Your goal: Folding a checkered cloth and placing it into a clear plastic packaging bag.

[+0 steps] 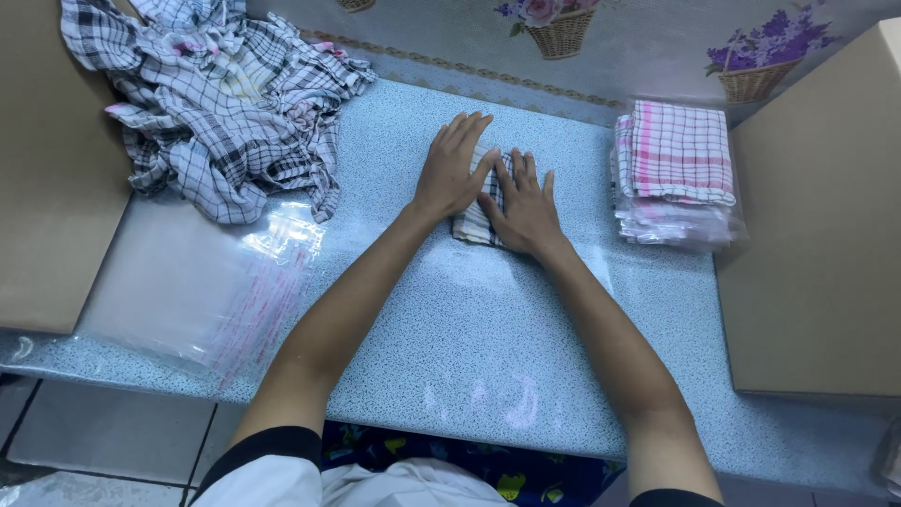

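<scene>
A small folded checked cloth [472, 223] lies in the middle of the speckled blue table [469, 347]. My left hand [452, 169] rests flat on its left part, fingers stretched away from me. My right hand [522, 208] presses flat on its right part, thumb touching the left hand. Most of the cloth is hidden under both palms. Neither hand grips anything.
A heap of loose checked cloths [225, 94] lies at the back left. Clear plastic bags [211, 282] lie at the front left. A stack of bagged pink-checked cloths [678, 169] sits at the right. Cardboard boxes stand at the left [52, 178] and right [817, 235].
</scene>
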